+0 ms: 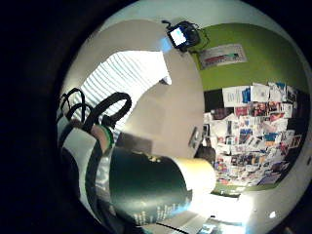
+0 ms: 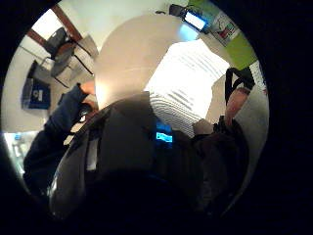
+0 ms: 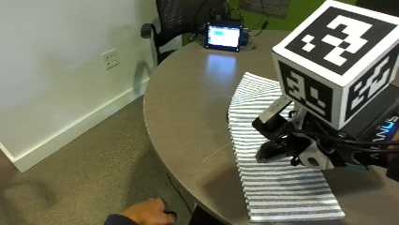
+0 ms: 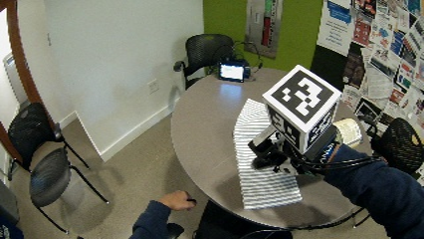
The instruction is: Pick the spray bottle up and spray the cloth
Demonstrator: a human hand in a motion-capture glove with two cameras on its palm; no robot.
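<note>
So the person's right hand (image 3: 293,150) is hanging over the middle of a grey-and-white striped cloth (image 3: 274,197) that's spread out long-ways on the round grey table (image 3: 187,112). From the side I mostly see black rig hardware on that hand, so I honestly can't tell there how the fingers sit. The palm cameras help, though: a dark green spray bottle (image 1: 146,187) with a cream-coloured end fills much of the little-finger-side view, right up against the palm, and a bare fingertip shows beside it. Looks like it's being held, with the fingers wrapped round it, but I can't see the grip itself. In the wide shot something cream-coloured pokes out past the hand. The person's bare left hand (image 3: 146,213) is down below the table edge, curled up. A small lit screen (image 3: 223,36) sits at the far end of the table.
</note>
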